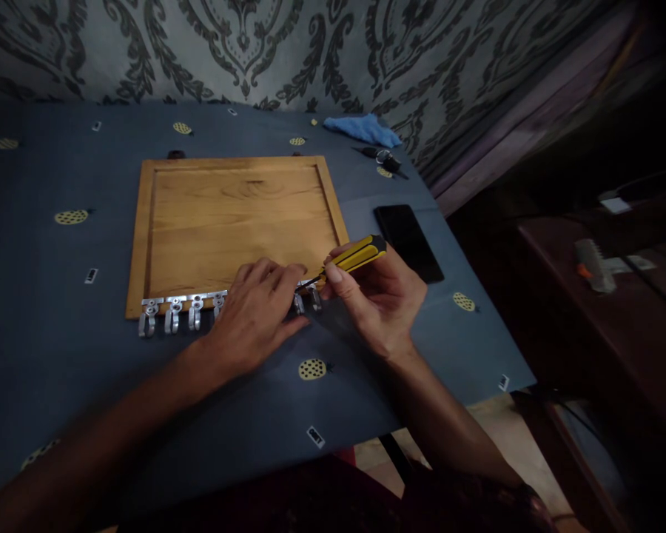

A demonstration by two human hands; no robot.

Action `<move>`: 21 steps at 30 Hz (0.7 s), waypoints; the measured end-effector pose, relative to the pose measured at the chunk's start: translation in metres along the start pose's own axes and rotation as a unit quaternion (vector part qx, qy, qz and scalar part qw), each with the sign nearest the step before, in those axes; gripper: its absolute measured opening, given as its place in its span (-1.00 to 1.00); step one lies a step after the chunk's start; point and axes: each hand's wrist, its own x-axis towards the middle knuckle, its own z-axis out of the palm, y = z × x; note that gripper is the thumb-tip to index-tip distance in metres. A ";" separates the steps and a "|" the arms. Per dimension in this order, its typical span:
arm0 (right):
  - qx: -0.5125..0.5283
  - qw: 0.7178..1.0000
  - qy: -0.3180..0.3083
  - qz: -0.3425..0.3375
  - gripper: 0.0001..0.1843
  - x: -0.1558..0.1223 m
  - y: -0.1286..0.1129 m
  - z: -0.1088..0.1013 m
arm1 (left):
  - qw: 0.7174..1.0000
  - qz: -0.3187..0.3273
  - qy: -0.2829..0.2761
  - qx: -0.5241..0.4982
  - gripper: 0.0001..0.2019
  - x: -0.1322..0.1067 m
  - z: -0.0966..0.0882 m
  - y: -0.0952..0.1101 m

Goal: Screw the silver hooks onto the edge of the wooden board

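A wooden framed board lies flat on the table. Along its near edge runs a metal hook rail with several silver double hooks. My left hand is closed over the right part of this rail, fingers on top and thumb on the near side, hiding some hooks. In my right hand is a yellow and black screwdriver, pinched by the fingers and tilted. Its shaft points down left to the rail beside my left fingertips. Exactly where the tip sits cannot be made out.
Right of the board lies a black phone. Farther back are keys and a blue cloth by the patterned wall. The blue table ends at a slanted right edge. A dark red surface stands beyond it.
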 end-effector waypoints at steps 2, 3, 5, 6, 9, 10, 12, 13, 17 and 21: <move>-0.001 1.000 0.000 0.002 -0.82 0.000 0.000 0.001 | 1.000 0.002 0.000 -0.002 -0.58 0.000 0.000 0.000; -0.003 1.000 -0.003 0.004 -0.82 0.000 0.000 0.001 | 1.000 0.003 -0.001 -0.003 -0.59 0.000 -0.001 0.000; -0.003 1.000 -0.007 0.009 -0.82 0.000 0.000 0.001 | 1.000 0.001 -0.005 -0.005 -0.61 0.001 -0.001 0.001; -0.002 1.000 -0.009 0.010 -0.82 0.000 0.000 0.001 | 1.000 -0.001 -0.007 -0.006 -0.61 0.001 -0.001 0.001; 0.003 1.000 -0.009 0.006 -0.82 0.000 0.000 0.001 | 1.000 -0.003 -0.012 -0.006 -0.61 0.001 -0.001 0.001; 0.003 1.000 -0.010 0.005 -0.81 0.000 0.000 0.001 | 1.000 -0.004 -0.012 -0.006 -0.62 0.001 -0.001 0.001; 0.001 1.000 -0.012 0.005 -0.77 0.000 0.001 0.000 | 1.000 -0.005 -0.011 -0.008 -0.61 0.001 0.000 0.001; 0.000 1.000 -0.015 0.006 -0.75 0.000 0.001 0.000 | 1.000 -0.007 -0.008 -0.009 -0.61 0.001 0.000 0.001; 0.007 1.000 -0.026 0.001 -0.73 0.001 -0.001 0.000 | 1.000 -0.013 -0.001 -0.017 -0.58 0.001 0.002 0.002; 0.010 0.999 -0.034 0.000 -0.74 0.003 -0.005 0.000 | 1.000 -0.015 0.001 -0.023 -0.56 0.001 0.003 0.002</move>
